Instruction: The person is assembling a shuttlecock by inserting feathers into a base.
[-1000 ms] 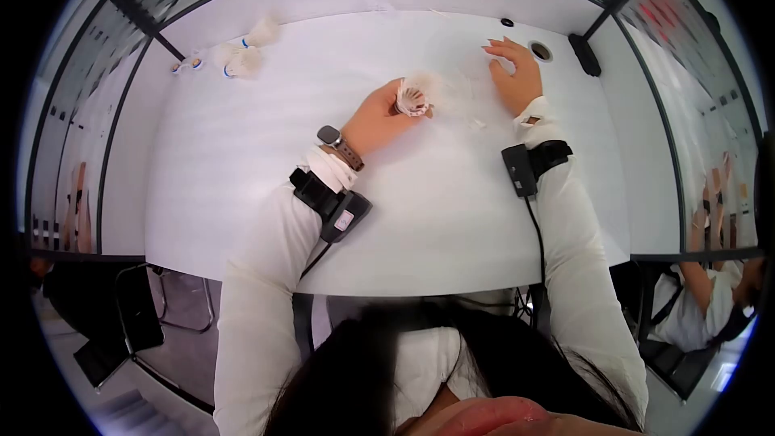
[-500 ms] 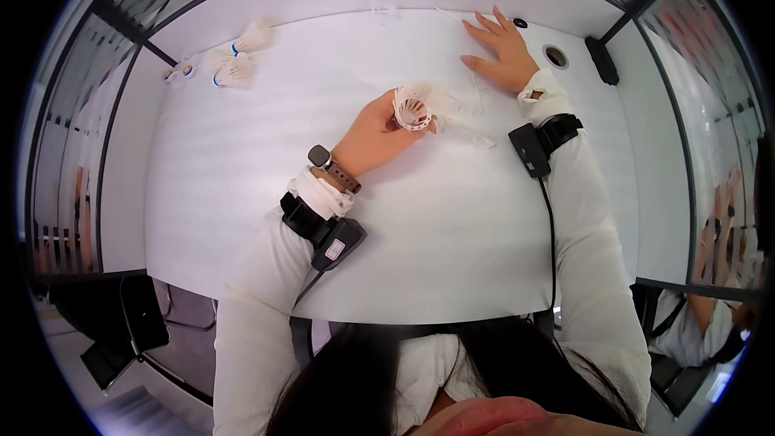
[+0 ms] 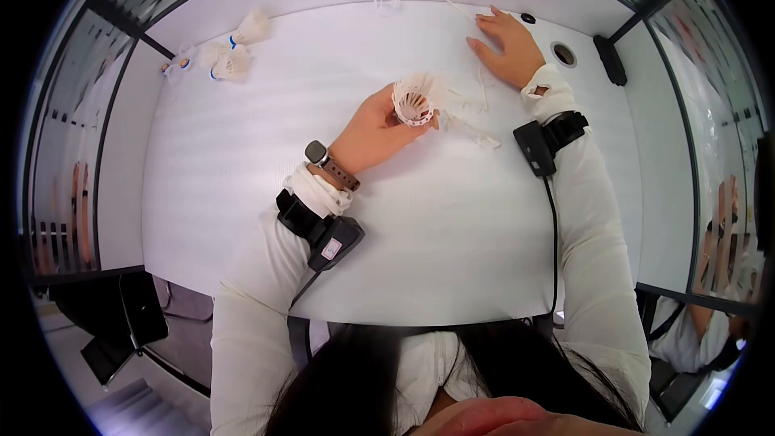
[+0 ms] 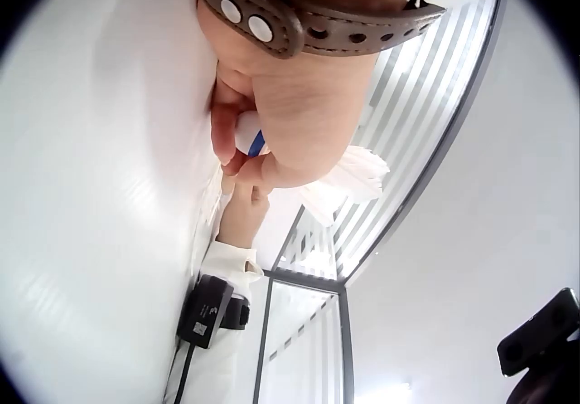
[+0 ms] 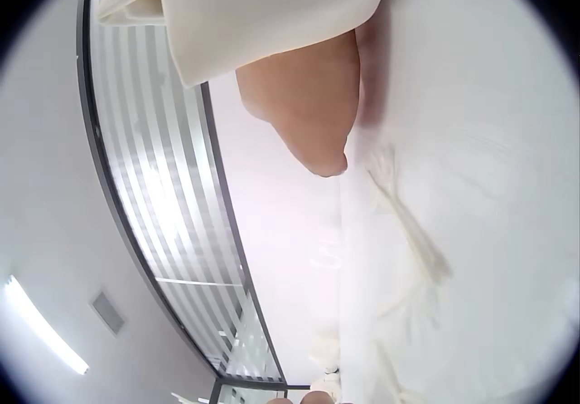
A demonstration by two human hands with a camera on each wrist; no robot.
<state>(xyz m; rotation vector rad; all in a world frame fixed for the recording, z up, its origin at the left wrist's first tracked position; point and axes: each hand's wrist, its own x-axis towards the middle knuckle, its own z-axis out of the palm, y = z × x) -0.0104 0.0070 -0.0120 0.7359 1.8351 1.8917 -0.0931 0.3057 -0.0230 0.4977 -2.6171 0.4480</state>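
My left hand (image 3: pixel 371 136) grips a white feather shuttlecock (image 3: pixel 416 99) by its base, the skirt's open end tilted toward me. The left wrist view shows the white cork with a blue band (image 4: pixel 256 143) between curled fingers and the feathers (image 4: pixel 352 179) beyond them. Farther back on the right, my right hand (image 3: pixel 513 52) is low over the table, its fingers fairly straight and holding nothing. Loose white feathers (image 3: pixel 472 127) lie on the table between the two hands; the right wrist view shows one feather (image 5: pixel 412 232) up close beyond the hand.
Several shuttlecocks (image 3: pixel 232 63) with blue bands lie at the back left, beside small cork pieces (image 3: pixel 185 63). A clear plastic piece (image 3: pixel 387 3) sits by the back wall. At the back right are a small black ring (image 3: pixel 528 18), a cable hole (image 3: pixel 563 54) and a black box (image 3: pixel 610 60).
My right hand has moved farther back over the table; its fingers spread, then came closer together. My left hand keeps hold of the shuttlecock. The head view has shifted slightly.
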